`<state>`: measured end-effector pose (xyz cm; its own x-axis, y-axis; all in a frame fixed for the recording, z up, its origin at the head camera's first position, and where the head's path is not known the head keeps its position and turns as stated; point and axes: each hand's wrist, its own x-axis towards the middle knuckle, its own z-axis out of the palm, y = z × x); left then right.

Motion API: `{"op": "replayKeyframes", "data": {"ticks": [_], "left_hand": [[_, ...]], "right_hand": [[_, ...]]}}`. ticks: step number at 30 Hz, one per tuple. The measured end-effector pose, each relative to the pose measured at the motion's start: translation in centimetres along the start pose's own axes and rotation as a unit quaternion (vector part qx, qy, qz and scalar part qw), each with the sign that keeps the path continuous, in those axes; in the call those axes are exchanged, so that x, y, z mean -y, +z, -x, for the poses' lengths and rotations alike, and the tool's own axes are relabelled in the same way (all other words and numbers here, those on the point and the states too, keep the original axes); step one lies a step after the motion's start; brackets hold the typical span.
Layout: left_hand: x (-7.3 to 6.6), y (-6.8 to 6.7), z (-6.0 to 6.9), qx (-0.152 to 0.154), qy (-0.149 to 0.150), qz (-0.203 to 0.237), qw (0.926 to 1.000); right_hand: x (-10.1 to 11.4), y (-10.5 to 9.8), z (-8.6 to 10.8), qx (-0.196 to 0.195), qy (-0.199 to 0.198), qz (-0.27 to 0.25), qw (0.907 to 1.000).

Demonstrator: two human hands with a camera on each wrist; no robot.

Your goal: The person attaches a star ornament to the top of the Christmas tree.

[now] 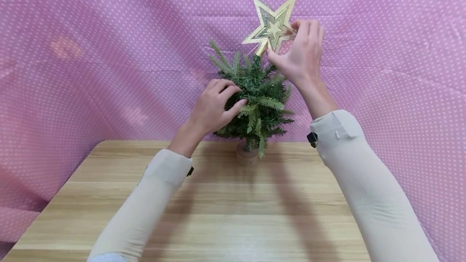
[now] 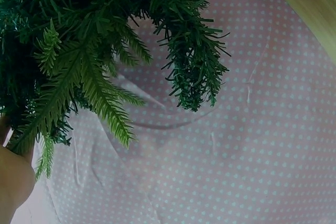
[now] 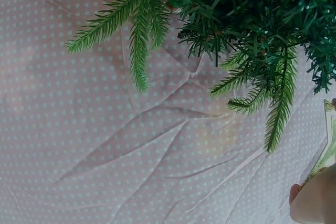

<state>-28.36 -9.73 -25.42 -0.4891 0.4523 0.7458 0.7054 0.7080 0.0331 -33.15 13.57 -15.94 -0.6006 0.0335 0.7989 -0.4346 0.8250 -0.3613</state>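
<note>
A small artificial Christmas tree [image 1: 263,112] stands upright on a round wooden base [image 1: 246,156] near the table's far edge. My left hand [image 1: 212,106] holds its left side, thumb and fingers curved about the upper branches; some fingertips are hidden among the needles. At the treetop sits a gold star topper [image 1: 274,28], leaning slightly right, its tube end meeting the tip. With thumb and fingers, my right hand [image 1: 306,53] grips the star's right side. In the right wrist view only part of that hand [image 3: 317,198] and a star edge appear at the right.
The wood-grain table [image 1: 233,221] extends from the tree toward me. Behind and beside it hangs a pink polka-dot cloth [image 1: 145,51], close behind the tree. Long sleeves with small black wrist devices [image 1: 312,139] cover both forearms.
</note>
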Motion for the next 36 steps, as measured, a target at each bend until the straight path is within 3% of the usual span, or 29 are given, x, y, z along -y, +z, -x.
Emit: {"op": "replayKeyframes", "data": {"ticks": [9, 36], "left_hand": [[0.12, 0.03, 0.01, -0.005, 0.006, 0.002, 1.0], [0.37, -0.31, 0.34, -0.002, 0.0, 0.002, 1.0]], "right_hand": [[-0.02, 0.14, -0.05, -0.029, -0.055, -0.008, 0.998], [0.5, 0.34, -0.33, -0.049, -0.143, -0.012, 0.9884]]}}
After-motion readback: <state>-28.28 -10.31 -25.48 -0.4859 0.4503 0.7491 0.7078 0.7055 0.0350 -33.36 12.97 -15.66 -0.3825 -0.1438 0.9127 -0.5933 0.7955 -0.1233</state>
